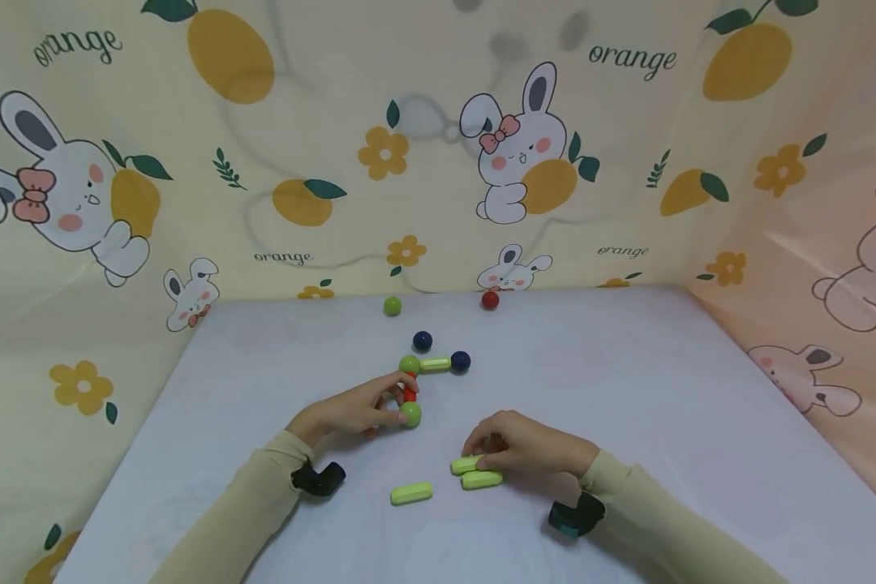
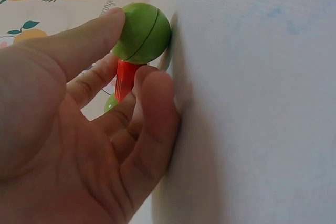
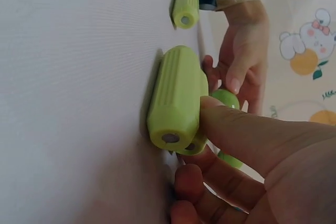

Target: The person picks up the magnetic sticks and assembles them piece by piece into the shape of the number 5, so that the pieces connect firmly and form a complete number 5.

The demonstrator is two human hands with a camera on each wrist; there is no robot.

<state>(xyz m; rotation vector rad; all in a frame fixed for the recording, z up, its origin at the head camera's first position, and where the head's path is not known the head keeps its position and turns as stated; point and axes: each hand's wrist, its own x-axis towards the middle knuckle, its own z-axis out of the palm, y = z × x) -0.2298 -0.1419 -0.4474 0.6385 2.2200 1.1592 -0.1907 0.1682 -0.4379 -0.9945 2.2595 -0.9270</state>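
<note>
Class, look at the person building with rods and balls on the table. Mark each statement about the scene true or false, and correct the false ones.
1. The left hand holds a green ball joined to a red rod. True.
2. The right hand rests on blue rods. False: the two rods under it are light green.
3. A third green rod lies alone between the two hands, touched by neither. True.
4. The red ball is joined to the structure. False: it lies loose near the table's far edge.
5. A dark blue ball sits at the end of a green rod. True.
</note>
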